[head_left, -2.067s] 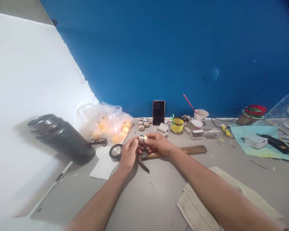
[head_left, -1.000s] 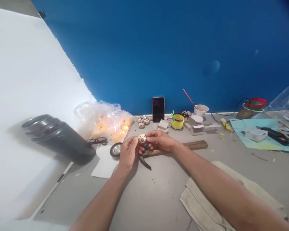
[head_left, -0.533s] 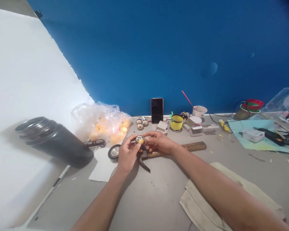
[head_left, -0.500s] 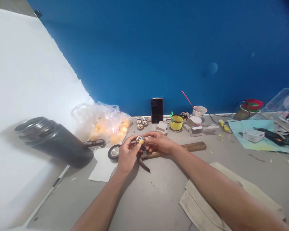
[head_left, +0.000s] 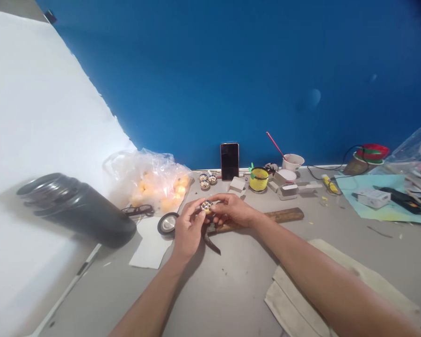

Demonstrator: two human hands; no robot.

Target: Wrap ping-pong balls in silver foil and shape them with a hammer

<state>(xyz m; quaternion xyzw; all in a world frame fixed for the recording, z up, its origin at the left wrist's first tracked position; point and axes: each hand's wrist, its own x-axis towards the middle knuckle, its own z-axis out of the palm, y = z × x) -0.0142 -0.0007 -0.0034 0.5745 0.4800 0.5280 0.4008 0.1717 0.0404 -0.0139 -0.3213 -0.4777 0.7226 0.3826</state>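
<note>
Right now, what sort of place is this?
Probably a craft or hobby worktable, set against a blue wall. What suggests it: a claw hammer on the gray tabletop, a small yellow pot with green leaf shapes, and light-blue paper.

Bright light nearly bleaches the white wall (head_left: pixel 24 103) at left, where the dark bottle (head_left: pixel 87 208) throws a soft shadow, and glints on the held shiny ball (head_left: pixel 206 206). Wide-angle stretching distorts the bottle; details look soft, and the blue wall (head_left: pixel 196 84) darkens at far right.
</note>
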